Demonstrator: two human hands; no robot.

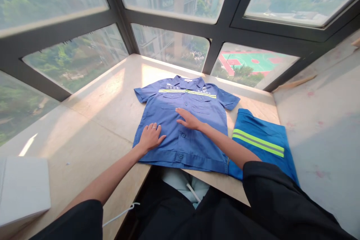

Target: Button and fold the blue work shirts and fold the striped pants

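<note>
A blue short-sleeved work shirt [168, 135] lies spread face up, its collar toward the window and its hem at the near edge of the sill. A yellow and silver reflective stripe crosses its chest, above two flap pockets. My left hand [151, 137], with a ring on one finger, rests with fingers spread on the shirt's lower left part. Over the middle of the shirt, near the button placket, is my right hand [189, 119], its fingers stretched out and the thumb apart. Whether the right palm presses on the cloth, I cannot tell. Neither hand holds anything.
A folded brighter blue garment [260, 129] with a reflective stripe lies to the right, touching the shirt's lower edge. At the near left stands a white box [24, 187]. A white cord [120, 213] hangs near the edge of the stone sill [92, 131]. Windows surround the far side.
</note>
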